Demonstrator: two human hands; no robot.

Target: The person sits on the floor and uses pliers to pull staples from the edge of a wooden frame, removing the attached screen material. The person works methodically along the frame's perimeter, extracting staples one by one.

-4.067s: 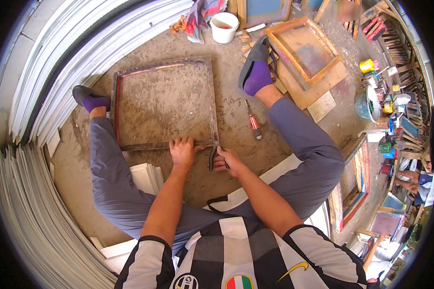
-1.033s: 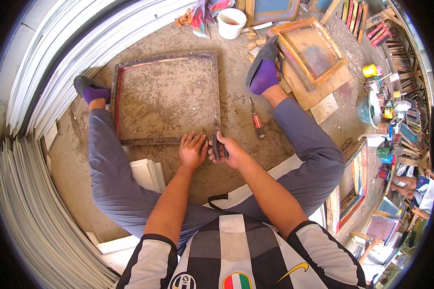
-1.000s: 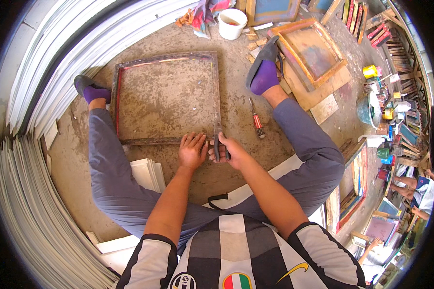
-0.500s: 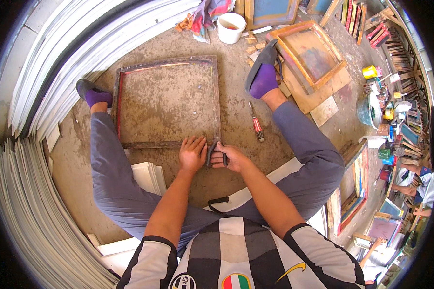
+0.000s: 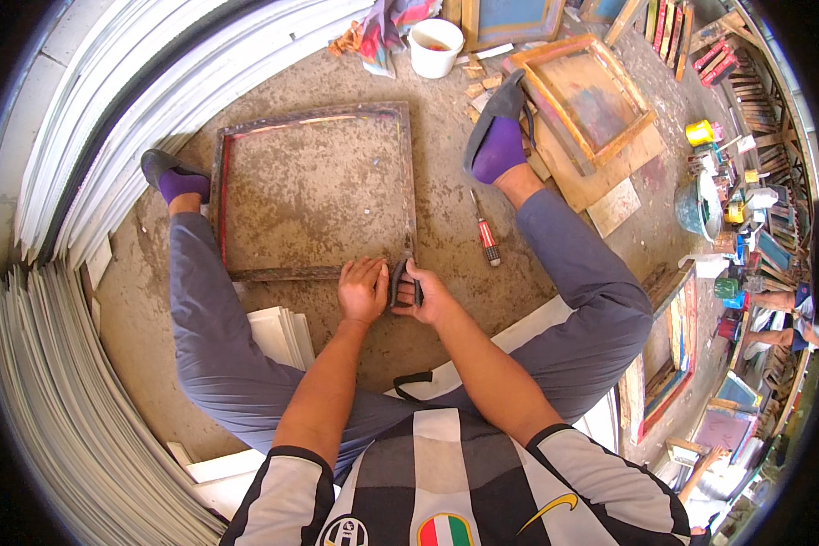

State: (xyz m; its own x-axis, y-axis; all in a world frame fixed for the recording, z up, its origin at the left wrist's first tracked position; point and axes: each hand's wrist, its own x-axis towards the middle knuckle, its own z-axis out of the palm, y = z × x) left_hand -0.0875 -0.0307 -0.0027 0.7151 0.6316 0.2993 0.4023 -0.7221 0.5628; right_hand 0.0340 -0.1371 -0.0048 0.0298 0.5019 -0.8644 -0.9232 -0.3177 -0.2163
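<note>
A worn dark wooden frame lies on the floor between my legs, with bare floor showing through its middle. My left hand is closed over its near bar, close to the near right corner. In my right hand is a pair of pliers with dark handles, my fingers wrapped round them. The jaws are at that same corner of the frame; what they grip is too small to make out. A screwdriver with a red, white and black handle lies to the right of the frame.
Tall stacks of white sheets line the left side. A white bucket stands at the far side. Beyond my right foot a yellowish wooden frame rests on boards. Paint containers crowd the right, where another person's arms show.
The pliers' handles have come closer together as my right hand's fingers closed further. My left hand stays on the frame, which has barely moved.
</note>
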